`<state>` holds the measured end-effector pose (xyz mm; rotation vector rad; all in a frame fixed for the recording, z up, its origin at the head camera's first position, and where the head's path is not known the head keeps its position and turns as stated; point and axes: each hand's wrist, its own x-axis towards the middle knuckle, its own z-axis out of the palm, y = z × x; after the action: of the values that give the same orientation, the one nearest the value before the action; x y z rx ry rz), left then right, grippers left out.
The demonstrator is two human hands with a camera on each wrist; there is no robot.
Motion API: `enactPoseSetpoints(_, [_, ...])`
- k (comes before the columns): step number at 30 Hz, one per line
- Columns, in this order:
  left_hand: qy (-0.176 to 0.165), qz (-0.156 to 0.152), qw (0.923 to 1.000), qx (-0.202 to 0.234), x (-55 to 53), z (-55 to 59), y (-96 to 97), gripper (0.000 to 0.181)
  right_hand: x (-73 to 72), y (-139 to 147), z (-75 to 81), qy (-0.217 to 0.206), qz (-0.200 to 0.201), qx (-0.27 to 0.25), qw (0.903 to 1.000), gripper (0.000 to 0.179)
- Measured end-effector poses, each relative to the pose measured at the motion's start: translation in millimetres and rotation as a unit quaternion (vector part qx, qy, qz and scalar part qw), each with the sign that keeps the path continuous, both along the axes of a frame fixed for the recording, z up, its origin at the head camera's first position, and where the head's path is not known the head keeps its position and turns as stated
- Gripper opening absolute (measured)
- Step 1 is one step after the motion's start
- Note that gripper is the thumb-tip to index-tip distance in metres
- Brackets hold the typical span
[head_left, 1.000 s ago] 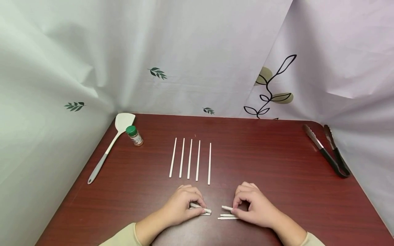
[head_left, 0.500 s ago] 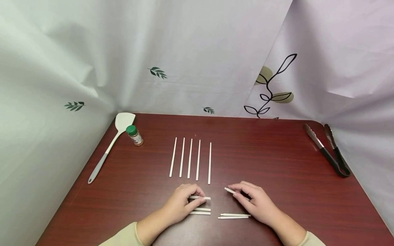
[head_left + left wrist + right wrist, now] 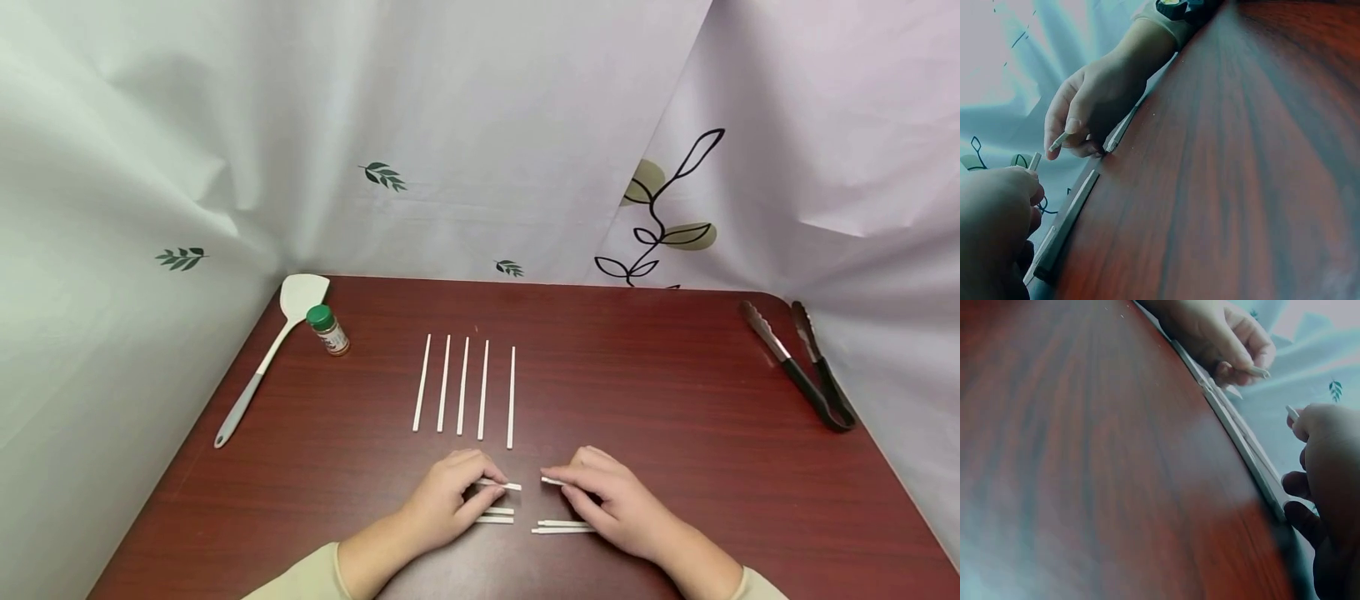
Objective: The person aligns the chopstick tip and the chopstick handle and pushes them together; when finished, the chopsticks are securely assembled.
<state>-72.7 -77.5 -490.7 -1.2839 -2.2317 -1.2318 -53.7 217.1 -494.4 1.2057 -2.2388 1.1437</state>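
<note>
White rod [image 3: 513, 487] pinched in L hand [image 3: 453, 502], 2nd rod [image 3: 551, 481] pinched in R hand [image 3: 621, 502], ends apart, well short of desk [image 3: 637, 375] far edge. Loose pair [image 3: 498, 511] laid nr L, narrow-tipped pair [image 3: 566, 524] nr R; five rods [image 3: 463, 386] twd far edge.

White spatula [image 3: 273, 349] beside green-capped shaker [image 3: 328, 332], left; tongs [image 3: 804, 385] far right; leaf-print curtain [image 3: 480, 108] behind.
</note>
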Motion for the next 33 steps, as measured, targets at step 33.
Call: enactPoseSetpoints(33, [0.03,-0.039,0.9987,0.016,5.4,-0.2,6.7,0.004,4.5,-13,7.1,0.041,0.072,-0.028,0.9962,0.025])
